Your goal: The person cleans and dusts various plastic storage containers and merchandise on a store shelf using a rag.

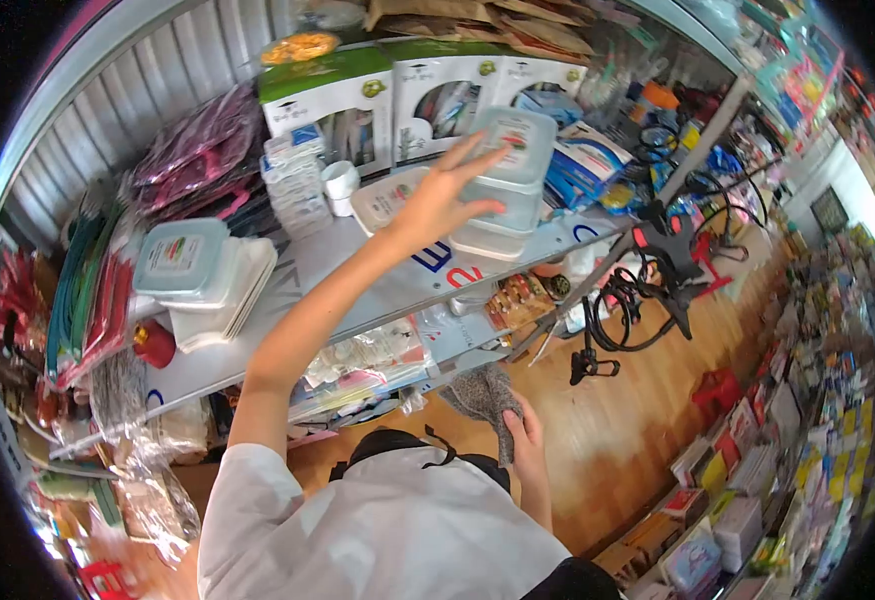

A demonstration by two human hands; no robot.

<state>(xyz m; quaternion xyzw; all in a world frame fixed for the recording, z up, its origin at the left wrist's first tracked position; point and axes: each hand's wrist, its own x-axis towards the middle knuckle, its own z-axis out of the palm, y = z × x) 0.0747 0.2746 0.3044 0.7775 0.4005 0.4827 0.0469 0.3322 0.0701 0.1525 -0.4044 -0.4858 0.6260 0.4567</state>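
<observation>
My left hand (447, 205) reaches over the shelf, its fingers spread against the side and top of a stack of clear plastic containers (517, 185) with pale blue lids. A grey cloth (487, 397) hangs from my right hand (525, 435), low in front of my body. Left of the stack lies a flat whitish container (385, 200), partly behind my left forearm. Beside it stand white cups (340, 182). Farther left on the shelf are more lidded containers (179, 258), some of them tilted against each other.
White and green boxes (332, 110) line the back of the shelf. Purple wrapped packages (197, 150) lie at the left, near a red bottle (154, 342). Black cables and a stand (657, 270) jut out at the right. Packed goods (737, 530) cover the lower right.
</observation>
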